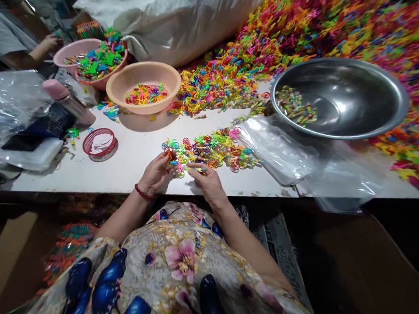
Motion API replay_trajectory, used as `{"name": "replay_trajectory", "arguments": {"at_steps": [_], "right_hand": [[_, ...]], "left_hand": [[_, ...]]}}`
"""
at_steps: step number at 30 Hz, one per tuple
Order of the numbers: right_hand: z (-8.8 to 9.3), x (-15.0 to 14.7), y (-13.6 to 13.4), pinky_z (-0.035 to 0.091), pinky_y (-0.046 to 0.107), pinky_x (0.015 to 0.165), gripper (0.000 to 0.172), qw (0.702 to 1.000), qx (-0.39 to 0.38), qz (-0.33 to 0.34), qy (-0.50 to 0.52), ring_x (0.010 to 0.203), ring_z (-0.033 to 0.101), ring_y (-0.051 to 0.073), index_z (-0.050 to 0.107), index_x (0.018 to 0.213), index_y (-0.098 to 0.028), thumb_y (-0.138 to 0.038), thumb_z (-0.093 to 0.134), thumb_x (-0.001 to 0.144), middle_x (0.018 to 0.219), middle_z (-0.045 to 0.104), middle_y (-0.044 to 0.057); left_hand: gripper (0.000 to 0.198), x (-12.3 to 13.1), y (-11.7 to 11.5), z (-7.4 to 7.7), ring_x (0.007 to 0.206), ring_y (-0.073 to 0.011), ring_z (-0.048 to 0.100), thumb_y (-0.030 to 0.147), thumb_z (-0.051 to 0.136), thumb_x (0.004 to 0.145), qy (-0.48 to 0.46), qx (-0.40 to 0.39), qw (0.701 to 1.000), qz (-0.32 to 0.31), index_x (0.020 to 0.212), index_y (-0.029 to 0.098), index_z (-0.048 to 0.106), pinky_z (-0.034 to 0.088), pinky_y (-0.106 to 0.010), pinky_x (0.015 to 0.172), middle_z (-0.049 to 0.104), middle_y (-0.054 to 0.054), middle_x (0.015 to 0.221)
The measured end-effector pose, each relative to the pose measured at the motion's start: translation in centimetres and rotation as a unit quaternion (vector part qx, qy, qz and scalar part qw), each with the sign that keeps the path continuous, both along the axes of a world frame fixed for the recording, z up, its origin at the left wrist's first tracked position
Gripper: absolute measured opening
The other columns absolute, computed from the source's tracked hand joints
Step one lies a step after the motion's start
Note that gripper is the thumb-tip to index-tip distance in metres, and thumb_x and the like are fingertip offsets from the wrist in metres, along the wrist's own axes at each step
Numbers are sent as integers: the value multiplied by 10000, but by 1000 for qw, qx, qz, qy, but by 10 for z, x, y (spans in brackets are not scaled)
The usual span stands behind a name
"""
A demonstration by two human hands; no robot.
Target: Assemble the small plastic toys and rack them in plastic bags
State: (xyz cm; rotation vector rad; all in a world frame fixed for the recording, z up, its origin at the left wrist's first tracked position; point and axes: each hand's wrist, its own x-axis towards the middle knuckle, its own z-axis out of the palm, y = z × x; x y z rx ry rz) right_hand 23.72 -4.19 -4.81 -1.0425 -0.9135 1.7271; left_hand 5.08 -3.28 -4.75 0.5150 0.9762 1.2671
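My left hand (156,173), with a red bead bracelet on its wrist, rests at the near edge of the white table (131,157) and pinches a few small coloured plastic pieces. My right hand (207,178) lies beside it, fingers curled onto pieces at the near end of a small pile of coloured plastic rings and clips (212,147). The two hands are nearly touching. How many pieces each hand holds is too small to tell.
A steel bowl (341,96) with a few pieces stands at the right, clear plastic bags (280,154) before it. A huge heap of coloured pieces (309,35) fills the back. Pink bowls (143,86), a red mesh lid (99,142) and another person's hand (49,43) are left.
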Motion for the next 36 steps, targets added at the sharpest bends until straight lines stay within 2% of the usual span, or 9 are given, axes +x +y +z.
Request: {"name": "replay_trajectory", "arguments": {"at_steps": [6, 10, 14, 17, 21, 24, 26, 29, 36], "right_hand": [[2, -2, -4, 171, 201, 419, 456, 999, 21, 24, 10, 450, 201, 53, 618, 898, -206, -601, 769, 726, 520, 304, -121], [-5, -5, -8, 227, 211, 414, 469, 992, 73, 72, -68, 438, 292, 74, 604, 915, -215, -680, 594, 861, 529, 421, -93], [-11, -7, -9, 352, 229, 508, 434, 977, 133, 83, -145, 507, 417, 98, 642, 1026, -216, -623, 531, 926, 603, 545, -56], [-13, -10, -10, 411, 250, 600, 418, 965, 165, 70, -191, 587, 506, 126, 676, 1104, -216, -574, 557, 924, 622, 557, -43], [-15, -15, -10, 462, 273, 720, 395, 961, 192, 63, -187, 748, 595, 159, 717, 1048, -208, -551, 574, 914, 801, 658, 3], [-16, -15, -10, 477, 292, 780, 375, 961, 199, 55, -186, 811, 617, 178, 726, 1035, -210, -533, 595, 897, 851, 680, 17], [-16, -14, -9, 483, 300, 768, 363, 961, 186, 52, -197, 763, 616, 177, 711, 1071, -217, -514, 608, 889, 801, 675, 10], [-15, -12, -8, 477, 292, 712, 342, 962, 162, 38, -217, 681, 595, 165, 664, 1083, -227, -507, 600, 897, 699, 638, -19], [-9, -13, -7, 458, 263, 650, 337, 965, 157, 52, -205, 701, 572, 159, 639, 882, -221, -551, 571, 901, 727, 619, -1]], "left_hand": [[215, -7, -8, -12, 1125, -201, 604, 237, 816, 679, 154, 81, 984, 31, 892, 229, 794, 541, -280, 868, 659, -57, 1260], [173, -9, -11, -11, 1152, -233, 609, 249, 748, 671, 118, 87, 989, 13, 826, 192, 801, 510, -314, 952, 678, -83, 1229], [206, -3, -13, -8, 1174, -241, 606, 365, 743, 761, 112, 99, 989, 17, 733, 162, 759, 490, -328, 990, 670, -106, 1240], [201, 6, -15, -7, 1051, -177, 640, 274, 860, 661, 129, 81, 988, 27, 711, 160, 703, 500, -277, 922, 674, -70, 1188], [431, 17, -17, -9, 858, -117, 651, 223, 907, 589, 71, 46, 996, 41, 969, 201, 705, 510, -252, 808, 698, -27, 1070], [361, 21, -18, -11, 695, -105, 619, 280, 914, 585, 45, -2, 998, 32, 827, 149, 680, 493, -243, 696, 695, -13, 812], [359, 22, -18, -12, 610, -93, 578, 342, 900, 619, 36, -16, 999, 32, 743, 144, 629, 470, -238, 628, 655, 5, 700], [387, 24, -17, -10, 586, -86, 560, 399, 866, 682, 39, -11, 997, 65, 777, 161, 576, 457, -227, 602, 629, 24, 679], [423, 31, -19, -9, 513, -78, 475, 519, 777, 769, 97, 19, 992, 73, 832, 199, 508, 376, -207, 517, 546, 57, 605]]}}
